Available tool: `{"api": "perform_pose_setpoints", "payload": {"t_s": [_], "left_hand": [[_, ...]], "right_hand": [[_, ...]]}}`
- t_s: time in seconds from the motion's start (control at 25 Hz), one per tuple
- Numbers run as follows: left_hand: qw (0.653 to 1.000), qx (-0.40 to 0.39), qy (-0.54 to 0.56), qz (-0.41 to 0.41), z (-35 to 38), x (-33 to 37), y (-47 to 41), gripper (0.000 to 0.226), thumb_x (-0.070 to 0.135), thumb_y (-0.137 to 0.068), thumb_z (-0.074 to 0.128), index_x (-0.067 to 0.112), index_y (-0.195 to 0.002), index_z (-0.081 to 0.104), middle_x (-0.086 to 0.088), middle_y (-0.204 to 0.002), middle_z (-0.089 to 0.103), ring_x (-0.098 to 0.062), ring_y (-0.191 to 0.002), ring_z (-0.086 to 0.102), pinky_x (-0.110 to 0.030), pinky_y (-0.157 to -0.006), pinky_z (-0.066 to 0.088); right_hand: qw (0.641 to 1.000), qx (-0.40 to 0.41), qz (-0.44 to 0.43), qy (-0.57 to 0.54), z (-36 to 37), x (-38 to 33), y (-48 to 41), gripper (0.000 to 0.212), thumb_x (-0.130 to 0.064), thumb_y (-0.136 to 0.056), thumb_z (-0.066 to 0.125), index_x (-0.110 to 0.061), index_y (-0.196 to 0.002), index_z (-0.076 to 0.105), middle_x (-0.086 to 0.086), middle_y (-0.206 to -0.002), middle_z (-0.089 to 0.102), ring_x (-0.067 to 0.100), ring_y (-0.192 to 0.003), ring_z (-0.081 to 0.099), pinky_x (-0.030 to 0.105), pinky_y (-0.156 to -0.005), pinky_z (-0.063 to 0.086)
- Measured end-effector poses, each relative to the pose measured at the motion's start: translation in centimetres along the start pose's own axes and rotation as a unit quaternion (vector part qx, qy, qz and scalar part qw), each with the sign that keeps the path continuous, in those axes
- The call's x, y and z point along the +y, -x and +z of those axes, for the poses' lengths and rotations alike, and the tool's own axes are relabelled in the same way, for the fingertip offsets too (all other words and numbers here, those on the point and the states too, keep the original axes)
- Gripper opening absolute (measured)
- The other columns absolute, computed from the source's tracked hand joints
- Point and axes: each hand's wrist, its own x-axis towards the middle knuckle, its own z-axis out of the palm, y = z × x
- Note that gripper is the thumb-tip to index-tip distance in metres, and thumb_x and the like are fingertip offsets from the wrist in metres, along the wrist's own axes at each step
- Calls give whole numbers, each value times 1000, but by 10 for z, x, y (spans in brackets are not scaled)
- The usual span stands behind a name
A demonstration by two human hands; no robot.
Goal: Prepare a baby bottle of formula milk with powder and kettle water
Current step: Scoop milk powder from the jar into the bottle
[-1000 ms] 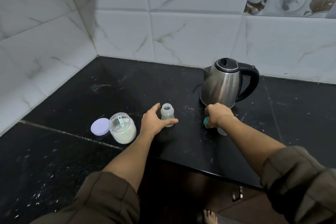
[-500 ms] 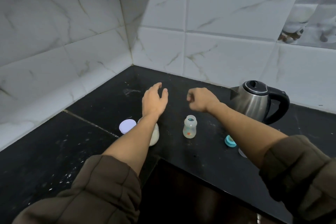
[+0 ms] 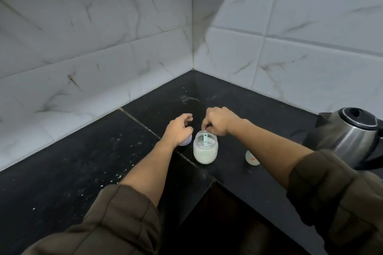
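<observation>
Head view: right grip [image 3: 219, 122] at the mouth of the powder jar [image 3: 205, 152], directly over the scoop [image 3: 205, 141].

Its fingers curl down onto the top end of the scoop's handle, which stands nearly upright in the powder. Whether they already pinch it cannot be told. The left grip [image 3: 178, 131] hangs loosely curled and empty just left of the jar, over the lilac lid [image 3: 186, 142]. The bottle [image 3: 250, 158] stands to the right, half hidden by the right forearm, with the kettle [image 3: 352, 138] beyond. The black speckled tabletop [image 3: 103, 151] sits in a corner of white marbled tile walls [image 3: 83, 47].
</observation>
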Motion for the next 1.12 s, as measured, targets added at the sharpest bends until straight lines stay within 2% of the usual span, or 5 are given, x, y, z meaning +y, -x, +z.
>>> {"api": "perform_pose_setpoints", "payload": {"t_s": [0.4,0.64,0.84,0.96,1.12], "left_hand": [[992,-94,-80,-5,15,-17,8,53,30,-79,76,26,-128,58,-5,-121,66,-23,-108,64,-38,-93,55],[989,-140,-35,-21,26,-35,3,98,44,-53,76,33,-147,50,15,-129,61,-11,-124,58,-37,-109,51],[988,-152,-9,-29,33,-40,9,138,55,-43,96,29,-161,30,17,-154,50,-5,-142,47,-36,-119,40],[991,-128,10,-35,42,-41,11,118,61,-41,98,35,-145,48,22,-132,64,-4,-123,61,-37,-109,51],[993,-99,42,-42,53,-41,10,90,64,-43,96,39,-122,60,20,-109,73,-3,-105,68,-38,-98,57]], "right_hand": [[998,-3,-54,23,12,-17,-23,8,-27,-89,72,-23,-95,68,-4,-108,52,22,-91,60,38,-72,51],[998,-14,-53,-14,15,-2,-18,12,-27,-90,64,-25,-88,76,-6,-113,57,22,-96,63,43,-79,57],[992,-94,-70,52,20,2,-22,30,-28,-97,66,-35,-125,75,-4,-133,52,21,-117,60,41,-88,55],[986,-105,-85,95,29,0,-27,34,-30,-98,66,-38,-131,70,-4,-134,50,22,-117,60,37,-80,51],[995,-53,-40,69,38,-1,-34,30,-47,-91,70,-25,-111,75,-4,-126,56,22,-110,61,38,-75,52]]}}
